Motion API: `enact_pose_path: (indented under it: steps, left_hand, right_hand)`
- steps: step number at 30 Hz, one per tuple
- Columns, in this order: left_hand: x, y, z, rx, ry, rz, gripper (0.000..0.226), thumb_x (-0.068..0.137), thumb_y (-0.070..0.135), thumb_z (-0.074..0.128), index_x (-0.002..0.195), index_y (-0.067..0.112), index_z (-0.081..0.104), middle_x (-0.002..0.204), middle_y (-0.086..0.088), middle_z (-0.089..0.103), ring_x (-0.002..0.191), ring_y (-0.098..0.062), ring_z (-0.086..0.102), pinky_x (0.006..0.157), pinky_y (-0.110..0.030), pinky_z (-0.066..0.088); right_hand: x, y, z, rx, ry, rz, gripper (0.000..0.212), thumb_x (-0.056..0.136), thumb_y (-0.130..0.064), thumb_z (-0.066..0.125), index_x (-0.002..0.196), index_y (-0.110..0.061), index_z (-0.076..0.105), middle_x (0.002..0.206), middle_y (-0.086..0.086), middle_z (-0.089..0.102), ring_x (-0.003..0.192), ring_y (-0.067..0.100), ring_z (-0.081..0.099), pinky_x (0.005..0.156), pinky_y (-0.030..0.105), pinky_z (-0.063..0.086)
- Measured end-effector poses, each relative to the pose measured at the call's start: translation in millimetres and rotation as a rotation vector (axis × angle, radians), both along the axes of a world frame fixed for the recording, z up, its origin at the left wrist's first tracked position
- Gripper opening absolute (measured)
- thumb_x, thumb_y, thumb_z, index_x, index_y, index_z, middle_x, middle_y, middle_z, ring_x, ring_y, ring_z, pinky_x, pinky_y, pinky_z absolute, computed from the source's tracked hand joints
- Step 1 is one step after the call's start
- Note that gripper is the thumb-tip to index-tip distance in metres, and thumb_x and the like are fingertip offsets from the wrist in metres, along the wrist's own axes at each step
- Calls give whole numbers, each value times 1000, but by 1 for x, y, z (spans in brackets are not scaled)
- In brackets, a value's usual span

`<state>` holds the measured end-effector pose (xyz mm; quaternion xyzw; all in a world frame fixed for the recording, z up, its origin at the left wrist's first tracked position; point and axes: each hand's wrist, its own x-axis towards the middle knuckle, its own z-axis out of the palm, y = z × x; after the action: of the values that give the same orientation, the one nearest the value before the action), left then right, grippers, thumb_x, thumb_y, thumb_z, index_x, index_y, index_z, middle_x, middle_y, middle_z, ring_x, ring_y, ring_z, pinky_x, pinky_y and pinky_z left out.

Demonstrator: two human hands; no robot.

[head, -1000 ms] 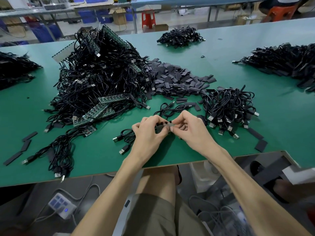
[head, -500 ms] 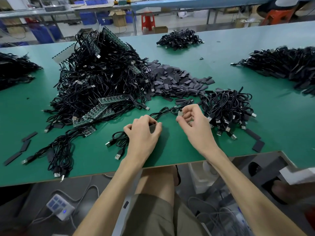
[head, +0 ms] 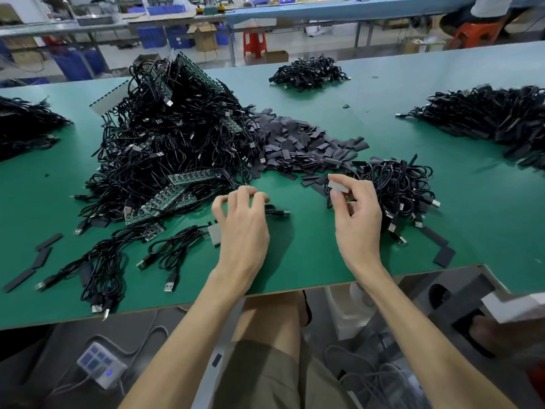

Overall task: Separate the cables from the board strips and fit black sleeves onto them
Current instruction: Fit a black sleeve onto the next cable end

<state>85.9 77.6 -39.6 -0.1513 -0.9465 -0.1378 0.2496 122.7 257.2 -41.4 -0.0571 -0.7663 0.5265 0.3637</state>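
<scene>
My right hand (head: pixel 355 215) pinches a small flat grey piece (head: pixel 337 186) between thumb and forefinger, just left of a small heap of coiled black cables (head: pixel 404 187); a thin black cable hangs below the piece. My left hand (head: pixel 243 222) hovers with loosely curled fingers over a loose cable whose USB plug (head: pixel 281 213) pokes out on its right. A small pale board piece (head: pixel 214 234) with a cable bundle (head: pixel 177 249) lies at its left. Behind are a big tangle of cables on green board strips (head: pixel 165 199) and a heap of black sleeves (head: pixel 298 146).
The green table's front edge (head: pixel 295 287) runs just under my wrists. More cable heaps lie at the far middle (head: pixel 308 72), far right (head: pixel 495 116) and far left (head: pixel 23 125). Stray sleeves (head: pixel 443 256) lie near the right front corner and at the left front.
My hands, joined on one piece a second ago, have drawn apart. The right hand rose toward the small heap with the grey piece; the left moved forward over the loose cable.
</scene>
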Motion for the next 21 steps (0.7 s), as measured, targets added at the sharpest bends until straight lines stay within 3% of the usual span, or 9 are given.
enact_pose_path:
  steps: [4,7,9,14,17,21]
  left_hand:
    - [-11,22,11,227,-180,-272,29,97,3,56,122,17,64,123,0,58,112,-19,54,108,-34,28]
    - [-15,36,19,423,-411,-544,34,97,17,67,130,19,61,125,6,64,113,-5,59,104,-24,42]
    - [-14,43,18,449,-502,-642,39,92,21,74,129,20,62,120,9,68,112,-1,61,100,-17,44]
    - [-14,57,6,507,-415,-598,17,96,14,69,112,12,73,103,1,70,96,-10,66,93,-32,53]
    - [-9,59,-1,563,-389,-600,13,100,12,63,108,11,73,100,-1,63,90,-11,62,85,-25,53]
    - [-7,56,-4,615,-376,-590,13,101,14,62,106,15,74,101,1,61,90,-12,62,79,-20,51]
  right_hand:
    - [2,3,2,-11,21,14,19,104,-15,61,114,-19,76,113,4,56,98,2,58,77,15,46]
    - [2,3,1,-61,-3,46,18,103,-16,62,114,-20,76,114,-1,67,100,8,63,79,23,50]
    - [2,3,1,-86,0,50,18,102,-15,64,114,-18,76,111,-3,71,101,9,66,79,22,50]
    - [1,4,1,-204,0,87,11,99,-14,69,106,-19,76,104,-3,75,94,12,70,80,26,52]
    - [1,5,-1,-257,7,103,7,98,-20,70,97,-26,74,94,-6,74,86,15,70,79,30,52]
    - [0,5,-2,-244,-16,108,12,100,-34,67,90,-29,68,84,-10,72,77,7,63,74,34,48]
